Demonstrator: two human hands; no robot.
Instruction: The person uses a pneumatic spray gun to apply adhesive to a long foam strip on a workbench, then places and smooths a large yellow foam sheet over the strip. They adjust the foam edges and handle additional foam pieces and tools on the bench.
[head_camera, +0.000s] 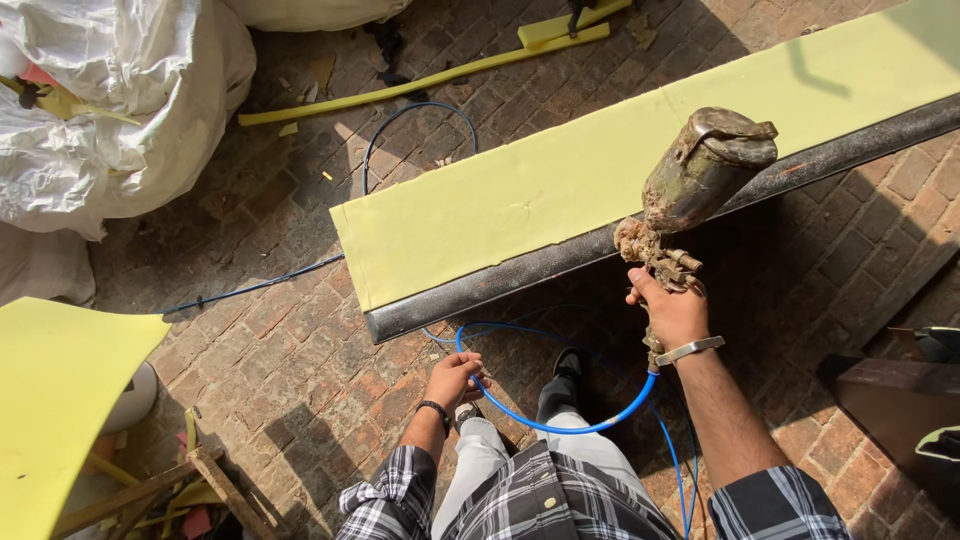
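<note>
My right hand (672, 312) grips the handle of a grimy spray gun (690, 190) with a metal cup on top, held upright just in front of the board's dark edge. A blue air hose (560, 425) runs from the gun's base in a loop to my left hand (452, 377), which is closed around it low by my knee. A long yellow foam sheet (560, 180) lies on a dark board (480, 290) across the brick floor ahead of me.
White plastic sacks (110, 110) are piled at the top left. Yellow foam strips (420, 75) lie behind the board. Another yellow foam sheet (50, 400) is at the left, with wood scraps (150, 490) below it. A dark box (900, 400) stands at the right.
</note>
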